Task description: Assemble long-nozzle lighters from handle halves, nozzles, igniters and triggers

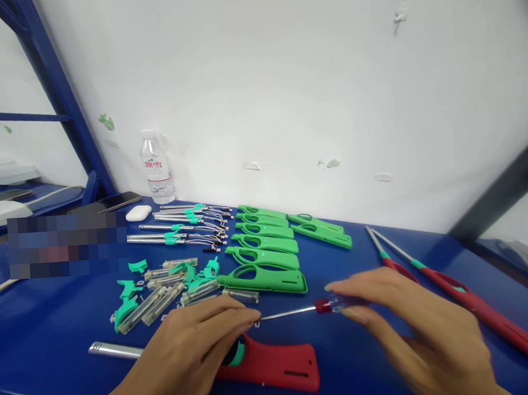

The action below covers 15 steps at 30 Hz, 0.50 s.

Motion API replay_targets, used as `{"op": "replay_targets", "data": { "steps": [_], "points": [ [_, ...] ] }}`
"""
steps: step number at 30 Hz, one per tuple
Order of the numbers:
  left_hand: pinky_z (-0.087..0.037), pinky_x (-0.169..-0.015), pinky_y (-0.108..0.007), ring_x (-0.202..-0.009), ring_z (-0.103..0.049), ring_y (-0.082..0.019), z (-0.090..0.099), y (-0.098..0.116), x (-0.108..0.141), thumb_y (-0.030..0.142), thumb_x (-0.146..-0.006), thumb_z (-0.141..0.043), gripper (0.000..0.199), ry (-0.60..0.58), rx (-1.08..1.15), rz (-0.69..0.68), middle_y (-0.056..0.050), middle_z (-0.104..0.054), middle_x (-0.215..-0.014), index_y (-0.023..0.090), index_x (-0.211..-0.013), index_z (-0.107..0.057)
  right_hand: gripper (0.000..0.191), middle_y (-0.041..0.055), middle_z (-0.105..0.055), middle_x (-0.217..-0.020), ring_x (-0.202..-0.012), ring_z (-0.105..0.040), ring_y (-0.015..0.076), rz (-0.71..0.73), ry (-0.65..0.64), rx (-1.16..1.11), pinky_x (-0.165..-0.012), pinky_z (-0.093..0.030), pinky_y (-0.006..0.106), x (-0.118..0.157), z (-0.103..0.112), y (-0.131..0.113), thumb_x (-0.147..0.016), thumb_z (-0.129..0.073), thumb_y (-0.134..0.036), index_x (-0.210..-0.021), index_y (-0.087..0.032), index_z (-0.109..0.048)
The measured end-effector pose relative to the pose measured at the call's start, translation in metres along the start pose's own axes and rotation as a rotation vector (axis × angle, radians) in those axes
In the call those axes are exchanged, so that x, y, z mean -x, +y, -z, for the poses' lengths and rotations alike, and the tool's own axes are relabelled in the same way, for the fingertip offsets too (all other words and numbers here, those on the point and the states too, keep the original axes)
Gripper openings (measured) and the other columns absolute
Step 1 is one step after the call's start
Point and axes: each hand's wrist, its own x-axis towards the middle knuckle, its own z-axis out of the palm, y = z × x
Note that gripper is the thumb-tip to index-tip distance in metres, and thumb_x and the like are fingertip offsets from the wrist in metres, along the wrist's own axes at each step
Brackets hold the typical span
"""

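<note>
My right hand (410, 331) grips a screwdriver (328, 304) by its clear and dark red handle, its thin shaft pointing left. The shaft's tip meets the fingertips of my left hand (205, 332), where a tiny pale piece shows, too small to name. My left fingers are pressed together above a red utility lighter (278, 363) lying on the blue table (341, 359). That lighter has a metal barrel and a teal trigger, partly hidden under my left hand.
Several green lighter casings (267, 257) lie mid-table. Left of them are metal barrels with wires (177, 234), clear fuel tanks (163, 302) and teal triggers (126, 289). Two red lighters (476, 301) rest at right. A water bottle (156, 174) and white case (138, 213) stand near the wall.
</note>
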Motion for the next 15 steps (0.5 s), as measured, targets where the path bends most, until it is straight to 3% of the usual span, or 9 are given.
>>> {"op": "replay_targets", "data": {
  "steps": [7,11,15],
  "points": [
    [-0.066,-0.085,-0.007,-0.083,-0.091,-0.009,0.001,0.002,0.002,0.014,-0.122,-0.051,0.043,-0.015,0.031,0.019,0.003,-0.094,-0.1,0.026,-0.109,-0.09,0.025,0.0012,-0.089,-0.105,-0.086,-0.088,0.0174,0.035,-0.035,-0.016,-0.08,-0.072,0.021,-0.007,0.007,0.001,-0.113,-0.073,-0.011,-0.132,-0.027,-0.078],
    [-0.067,-0.086,-0.007,-0.087,-0.092,-0.009,0.0,0.002,0.007,0.015,-0.123,-0.052,0.039,0.001,0.041,0.019,0.004,-0.094,-0.103,0.028,-0.114,-0.088,0.037,0.0018,-0.089,-0.111,-0.091,-0.089,0.018,0.037,-0.057,-0.048,-0.083,-0.074,0.022,-0.004,0.009,0.004,-0.11,-0.072,-0.006,-0.138,-0.028,-0.077],
    [-0.067,-0.086,-0.007,-0.089,-0.092,-0.009,-0.005,0.003,0.012,0.022,-0.127,-0.055,0.028,0.018,0.043,0.037,0.005,-0.094,-0.108,0.031,-0.128,-0.082,0.042,-0.0009,-0.091,-0.113,-0.098,-0.089,0.0182,-0.038,0.022,-0.228,-0.091,-0.074,0.023,-0.001,0.006,0.001,-0.104,-0.077,-0.002,-0.135,-0.03,-0.077]
  ]
}}
